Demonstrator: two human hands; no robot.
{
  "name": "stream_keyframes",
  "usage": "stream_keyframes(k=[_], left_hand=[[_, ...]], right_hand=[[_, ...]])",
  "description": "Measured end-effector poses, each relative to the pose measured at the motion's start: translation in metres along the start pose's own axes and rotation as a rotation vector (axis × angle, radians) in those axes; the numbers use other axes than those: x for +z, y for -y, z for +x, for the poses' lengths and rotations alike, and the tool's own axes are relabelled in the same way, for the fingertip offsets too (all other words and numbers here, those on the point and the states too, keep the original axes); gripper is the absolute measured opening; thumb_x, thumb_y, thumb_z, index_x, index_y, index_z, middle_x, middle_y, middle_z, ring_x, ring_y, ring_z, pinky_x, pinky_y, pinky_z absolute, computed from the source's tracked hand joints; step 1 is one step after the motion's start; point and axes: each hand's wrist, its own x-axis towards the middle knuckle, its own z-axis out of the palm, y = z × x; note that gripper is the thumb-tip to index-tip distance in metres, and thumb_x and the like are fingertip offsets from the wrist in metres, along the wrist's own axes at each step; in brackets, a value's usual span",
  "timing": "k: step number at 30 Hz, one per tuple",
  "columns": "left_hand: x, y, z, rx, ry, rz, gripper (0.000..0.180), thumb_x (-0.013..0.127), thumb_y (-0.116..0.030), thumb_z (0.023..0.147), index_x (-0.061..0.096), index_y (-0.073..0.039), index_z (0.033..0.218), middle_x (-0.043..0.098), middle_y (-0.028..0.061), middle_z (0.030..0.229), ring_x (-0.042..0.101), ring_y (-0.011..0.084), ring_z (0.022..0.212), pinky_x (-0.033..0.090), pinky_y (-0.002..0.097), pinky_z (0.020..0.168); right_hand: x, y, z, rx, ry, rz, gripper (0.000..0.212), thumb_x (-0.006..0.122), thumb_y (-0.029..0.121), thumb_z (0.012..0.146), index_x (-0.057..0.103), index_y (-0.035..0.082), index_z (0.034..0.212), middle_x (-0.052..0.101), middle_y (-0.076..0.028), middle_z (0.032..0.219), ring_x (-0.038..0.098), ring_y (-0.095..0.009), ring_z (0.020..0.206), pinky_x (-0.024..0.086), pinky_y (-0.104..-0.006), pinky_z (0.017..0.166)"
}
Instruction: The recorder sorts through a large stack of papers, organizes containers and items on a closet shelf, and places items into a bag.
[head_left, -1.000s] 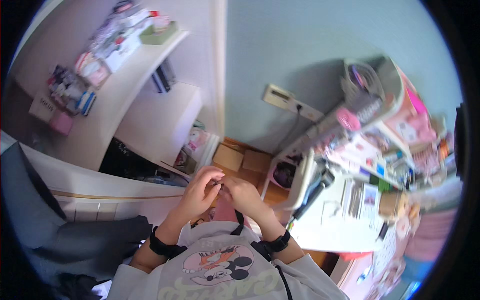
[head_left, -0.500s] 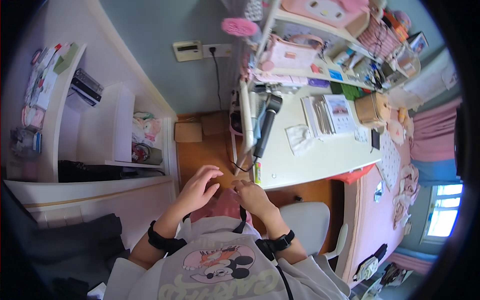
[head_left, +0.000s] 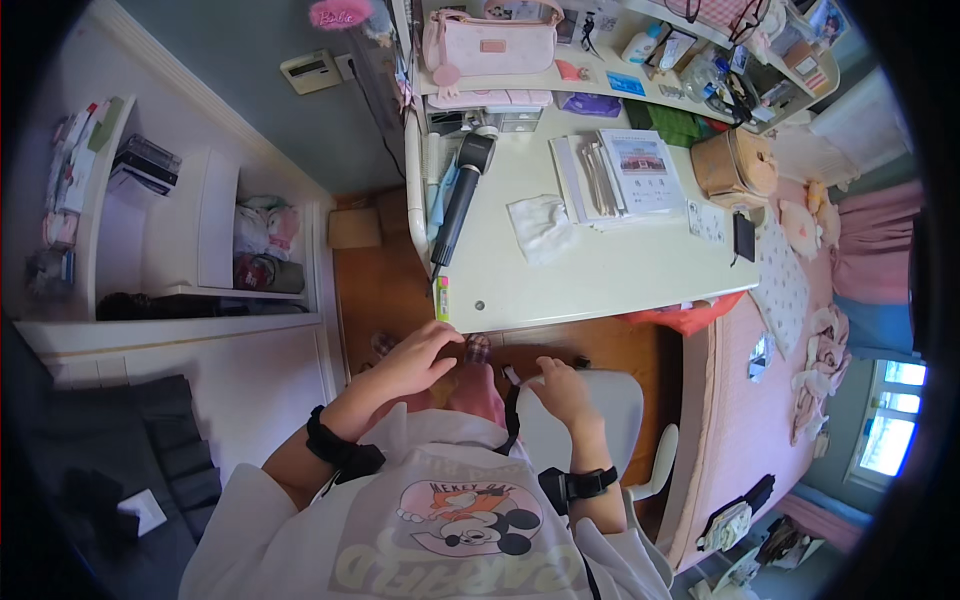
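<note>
At the far left, dark folded cloth (head_left: 110,440) lies below a white shelf unit (head_left: 172,225), and a cardboard box (head_left: 355,228) sits on the floor next to it. The left hand (head_left: 412,365) is open, thumb apart from slightly bent fingers, its fingertips at the near edge of the white desk (head_left: 600,280), close to the near left corner; whether they touch it, I cannot tell. Just beyond those fingertips, a small green packet (head_left: 442,298) lies on that corner. Behind it, a black wand-shaped appliance (head_left: 460,205) lies slantwise along the left edge. A pink handbag (head_left: 490,45) stands on the shelf over the far edge, left part. Right of the appliance lies a crumpled white cloth (head_left: 541,228). The right hand (head_left: 562,390) is open too, fingers loosely curved, short of the near edge and above or beside the grey chair (head_left: 605,410); contact is unclear. Toward the far edge lie stacked papers (head_left: 640,172). Red material (head_left: 690,317) hangs by the near right corner. A tan box (head_left: 733,165) and a flat black object (head_left: 743,237) lie near the right edge, with a pink bed (head_left: 715,420) beyond.
</note>
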Motion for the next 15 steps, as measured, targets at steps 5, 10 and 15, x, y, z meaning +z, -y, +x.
stream_keyframes(k=[5,10,15], left_hand=[[0.006,-0.017,0.001,-0.054,-0.034,0.006,0.03,0.056,-0.014,0.08,0.049,-0.005,0.108,0.047,0.0136,0.112,0.048,0.0294,0.104,0.04,0.035,0.087],[-0.011,-0.018,-0.025,-0.148,-0.152,0.054,0.031,0.056,-0.015,0.082,0.048,-0.006,0.11,0.046,0.0134,0.114,0.047,0.0302,0.106,0.039,0.0353,0.089],[-0.034,-0.012,-0.068,-0.169,-0.345,0.029,0.032,0.056,-0.015,0.082,0.047,-0.006,0.111,0.045,0.0141,0.115,0.046,0.0305,0.107,0.039,0.0354,0.09]], right_hand=[[-0.023,-0.001,0.014,-0.131,-0.056,0.041,0.038,0.059,0.019,0.078,0.05,-0.001,0.108,0.059,-0.02,0.092,0.058,-0.034,0.086,0.046,-0.0406,0.074],[-0.039,0.041,0.041,-0.401,-0.011,0.015,0.039,0.059,0.018,0.077,0.049,0.001,0.11,0.06,-0.02,0.091,0.058,-0.034,0.084,0.047,-0.0401,0.074],[-0.044,0.107,0.066,-0.533,0.053,0.011,0.037,0.061,0.019,0.076,0.051,0.001,0.107,0.059,-0.02,0.094,0.056,-0.037,0.086,0.046,-0.0427,0.074]])
